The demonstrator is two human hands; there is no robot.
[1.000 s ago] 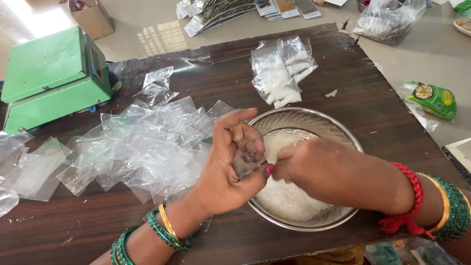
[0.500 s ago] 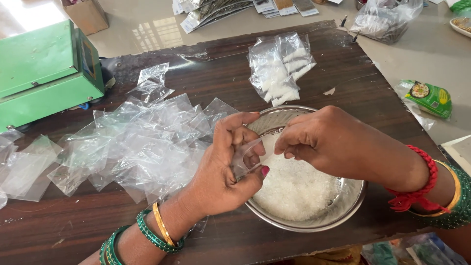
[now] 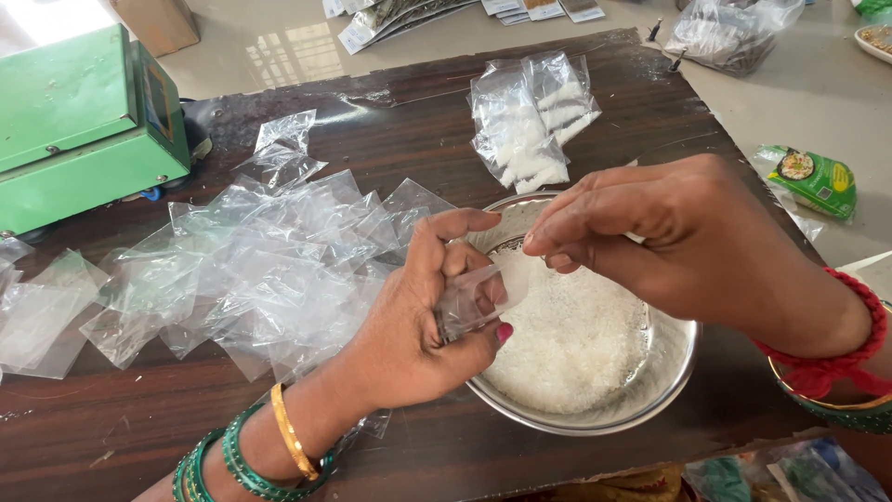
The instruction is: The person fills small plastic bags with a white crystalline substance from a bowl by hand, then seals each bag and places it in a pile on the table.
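My left hand [image 3: 423,316] grips a small clear plastic pouch [image 3: 478,293] by its mouth, just over the near-left rim of a steel bowl [image 3: 669,381] filled with white grains [image 3: 567,339]. My right hand [image 3: 669,237] hovers above the bowl with its fingertips pinched together right at the pouch's opening; what is between them is too small to see. Both wrists wear green, gold and red bangles.
A heap of empty clear pouches [image 3: 242,270] lies left of the bowl on the dark wooden table [image 3: 139,428]. Filled pouches [image 3: 530,121] sit behind the bowl. A green machine [image 3: 79,125] stands at the far left. A green packet [image 3: 813,181] lies on the floor at right.
My right hand has lifted out of the bowl and come up to the pouch's mouth. My left hand has raised the pouch slightly and turned its opening toward the right hand.
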